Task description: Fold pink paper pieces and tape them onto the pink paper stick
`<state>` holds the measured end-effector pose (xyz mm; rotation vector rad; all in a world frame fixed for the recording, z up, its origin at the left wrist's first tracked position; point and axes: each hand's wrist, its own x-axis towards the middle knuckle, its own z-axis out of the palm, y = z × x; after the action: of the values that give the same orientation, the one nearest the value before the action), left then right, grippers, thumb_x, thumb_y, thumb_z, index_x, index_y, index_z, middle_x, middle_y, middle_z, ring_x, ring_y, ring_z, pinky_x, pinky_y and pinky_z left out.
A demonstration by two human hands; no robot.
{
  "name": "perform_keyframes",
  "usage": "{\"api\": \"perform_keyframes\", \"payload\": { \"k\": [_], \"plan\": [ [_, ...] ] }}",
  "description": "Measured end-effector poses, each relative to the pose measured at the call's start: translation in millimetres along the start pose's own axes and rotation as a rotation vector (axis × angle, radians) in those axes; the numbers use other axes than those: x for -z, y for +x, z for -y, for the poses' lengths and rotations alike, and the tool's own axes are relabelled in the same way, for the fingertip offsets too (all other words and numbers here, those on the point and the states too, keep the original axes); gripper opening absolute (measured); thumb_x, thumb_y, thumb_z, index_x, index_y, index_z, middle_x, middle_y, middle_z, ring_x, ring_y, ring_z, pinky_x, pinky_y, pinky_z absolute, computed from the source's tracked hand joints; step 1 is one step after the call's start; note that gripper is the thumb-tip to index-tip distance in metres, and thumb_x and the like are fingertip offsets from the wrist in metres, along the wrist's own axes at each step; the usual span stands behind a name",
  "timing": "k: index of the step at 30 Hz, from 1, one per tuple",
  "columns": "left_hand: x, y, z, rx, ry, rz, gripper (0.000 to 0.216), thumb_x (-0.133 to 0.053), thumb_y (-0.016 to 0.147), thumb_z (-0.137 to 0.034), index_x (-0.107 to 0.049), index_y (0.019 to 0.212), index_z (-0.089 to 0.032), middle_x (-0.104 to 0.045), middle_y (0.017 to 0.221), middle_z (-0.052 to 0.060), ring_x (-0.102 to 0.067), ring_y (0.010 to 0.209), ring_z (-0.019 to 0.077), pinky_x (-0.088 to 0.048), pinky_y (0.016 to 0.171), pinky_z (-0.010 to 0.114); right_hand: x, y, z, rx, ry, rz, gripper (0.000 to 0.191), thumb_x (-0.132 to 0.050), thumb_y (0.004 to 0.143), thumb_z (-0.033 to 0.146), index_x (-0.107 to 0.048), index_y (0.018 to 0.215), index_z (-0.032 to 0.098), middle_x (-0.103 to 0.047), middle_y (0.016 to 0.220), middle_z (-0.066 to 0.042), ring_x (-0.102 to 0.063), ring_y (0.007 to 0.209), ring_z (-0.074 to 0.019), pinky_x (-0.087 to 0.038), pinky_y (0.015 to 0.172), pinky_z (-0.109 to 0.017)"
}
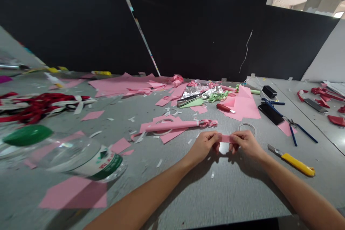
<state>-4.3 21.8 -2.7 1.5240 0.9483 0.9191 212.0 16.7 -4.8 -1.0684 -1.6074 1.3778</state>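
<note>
My left hand (pixel 204 145) and my right hand (pixel 245 143) meet just above the grey table (pixel 237 190), each pinching one end of a small pink paper strip (pixel 225 138). The fingers of both hands are curled closed on it. Just beyond my left hand lies a rolled pink paper tube (pixel 172 126) with a curled pink end (pixel 208 123). A clear tape ring (pixel 247 127) rests right behind my right hand.
A yellow utility knife (pixel 293 160) lies right of my right hand, blue-handled scissors (pixel 296 129) beyond it. A clear plastic bottle with green cap (pixel 61 151) lies on its side at left. Pink paper scraps, foil (pixel 199 91), a red-handled knife (pixel 225 108) and red ribbons (pixel 40 104) litter the table.
</note>
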Motion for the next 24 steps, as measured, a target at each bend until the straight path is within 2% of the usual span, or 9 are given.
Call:
{"api": "perform_keyframes", "payload": {
  "k": [4, 8, 14, 24],
  "plan": [
    [2.0, -1.9, -0.5, -0.036, 0.05, -0.046, 0.045, -0.056, 0.097, -0.047, -0.062, 0.063, -0.019, -0.064, 0.056, 0.003, -0.057, 0.056, 0.0169, -0.043, 0.063, 0.031, 0.2, 0.2, -4.0, -0.039, 0.03, 0.038, 0.054, -0.071, 0.091, 0.069, -0.076, 0.081, 0.017, -0.077, 0.073, -0.009, -0.069, 0.058, -0.0171, -0.054, 0.057, -0.028],
    [2.1, -4.2, -3.1, -0.048, 0.084, -0.035, 0.044, -0.056, 0.097, -0.046, -0.063, 0.063, -0.019, -0.064, 0.057, 0.003, -0.057, 0.057, 0.0171, -0.043, 0.064, 0.031, 0.8, -0.9, -4.2, -0.032, 0.039, 0.052, 0.056, -0.072, 0.091, 0.071, -0.079, 0.087, 0.015, -0.078, 0.075, -0.011, -0.071, 0.059, -0.0175, -0.055, 0.058, -0.028],
    [-1.0, -3.9, -3.5, -0.029, 0.088, -0.023, 0.046, -0.056, 0.097, -0.048, -0.062, 0.062, -0.019, -0.062, 0.055, 0.002, -0.055, 0.054, 0.0167, -0.04, 0.061, 0.03, 0.2, -1.1, -5.8, -0.021, 0.005, 0.025, 0.051, -0.07, 0.094, 0.063, -0.078, 0.078, 0.015, -0.075, 0.071, -0.009, -0.068, 0.055, -0.0177, -0.053, 0.054, -0.029],
    [1.5, -0.1, -1.2, 0.002, 0.07, 0.02, 0.05, -0.056, 0.097, -0.056, -0.063, 0.064, -0.019, -0.063, 0.056, 0.003, -0.054, 0.054, 0.0161, -0.037, 0.058, 0.03, 1.2, -0.8, 1.7, 0.018, -0.032, -0.001, 0.046, -0.069, 0.095, 0.057, -0.078, 0.076, 0.015, -0.075, 0.07, -0.009, -0.066, 0.058, -0.0176, -0.051, 0.06, -0.031]
  ]
}}
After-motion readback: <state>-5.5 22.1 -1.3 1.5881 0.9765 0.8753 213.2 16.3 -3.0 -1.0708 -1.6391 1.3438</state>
